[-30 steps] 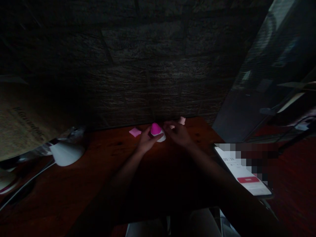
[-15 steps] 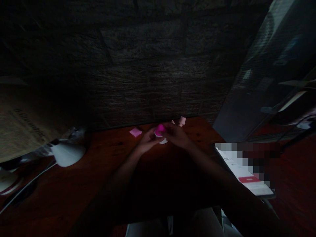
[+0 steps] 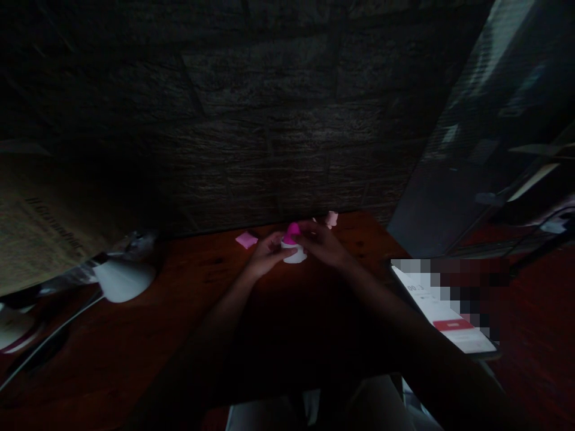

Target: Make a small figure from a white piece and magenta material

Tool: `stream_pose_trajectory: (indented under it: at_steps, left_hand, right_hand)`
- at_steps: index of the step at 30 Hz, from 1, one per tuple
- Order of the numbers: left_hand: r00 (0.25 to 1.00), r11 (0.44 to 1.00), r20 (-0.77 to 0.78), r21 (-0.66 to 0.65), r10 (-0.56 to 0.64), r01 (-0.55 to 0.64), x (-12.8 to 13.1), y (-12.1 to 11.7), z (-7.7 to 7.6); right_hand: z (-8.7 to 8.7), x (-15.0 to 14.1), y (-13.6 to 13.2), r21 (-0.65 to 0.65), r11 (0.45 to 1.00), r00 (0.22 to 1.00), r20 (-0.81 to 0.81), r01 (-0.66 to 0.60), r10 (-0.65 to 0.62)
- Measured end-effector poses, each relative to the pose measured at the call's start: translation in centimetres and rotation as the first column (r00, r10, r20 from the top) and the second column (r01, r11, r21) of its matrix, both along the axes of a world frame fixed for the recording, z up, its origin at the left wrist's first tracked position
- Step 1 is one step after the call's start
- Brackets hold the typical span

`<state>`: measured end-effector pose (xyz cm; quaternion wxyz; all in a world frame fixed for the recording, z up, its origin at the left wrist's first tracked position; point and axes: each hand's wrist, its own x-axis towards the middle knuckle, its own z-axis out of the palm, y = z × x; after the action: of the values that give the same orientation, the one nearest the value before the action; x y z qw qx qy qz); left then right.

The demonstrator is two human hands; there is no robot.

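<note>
Near the far side of the wooden table, my left hand (image 3: pixel 266 256) closes round the left side of a small white round container (image 3: pixel 294 256). A magenta dome-shaped piece (image 3: pixel 293 230) stands upright in or on its top; I cannot tell whether the two are joined. From the right, my right hand (image 3: pixel 321 244) has its thumb and fingers on the magenta piece. Left of my hands lies a flat pink square packet (image 3: pixel 247 240). Just beyond my right hand is a pale pink small object (image 3: pixel 332 219), partly hidden.
A dark stone wall (image 3: pixel 269 131) rises behind the wooden table (image 3: pixel 188 323). At left are a white cone-shaped object (image 3: pixel 124 280) with a cable and a brown printed bag or box (image 3: pixel 36 221). A lit tablet or phone (image 3: pixel 431 305) lies at the right edge.
My fingers have shifted on the pieces, so more of the white container and the magenta dome shows. Both hands stay at the same spot.
</note>
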<state>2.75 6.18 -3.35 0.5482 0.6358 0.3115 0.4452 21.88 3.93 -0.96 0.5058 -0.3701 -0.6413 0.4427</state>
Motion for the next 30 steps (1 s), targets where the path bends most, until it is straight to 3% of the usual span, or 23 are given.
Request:
stream_pose_trajectory:
  at_steps: [7,15,23,30]
  left_hand:
    - [1.0,0.999,-0.006,0.032,0.009,-0.008,0.3,0.0,-0.6]
    - [0.995,0.996,-0.051,0.011,-0.084,0.084,-0.2,-0.1,-0.1]
    - [0.999,1.0,0.028,0.013,0.02,-0.021,0.4,0.0,-0.7]
    - [1.0,1.0,-0.03,0.017,-0.008,0.008,0.2,-0.5,0.1]
  right_hand:
    - [0.6,0.3,-0.2,0.057,0.998,0.999,0.047,0.021,-0.023]
    - [1.0,0.8,-0.3,0.002,0.998,0.997,0.035,0.064,-0.064]
    - [1.4,0.6,-0.5,0.029,0.998,0.998,-0.035,0.058,-0.057]
    - [1.1,0.7,0.0,-0.228,0.971,0.975,-0.19,0.072,-0.117]
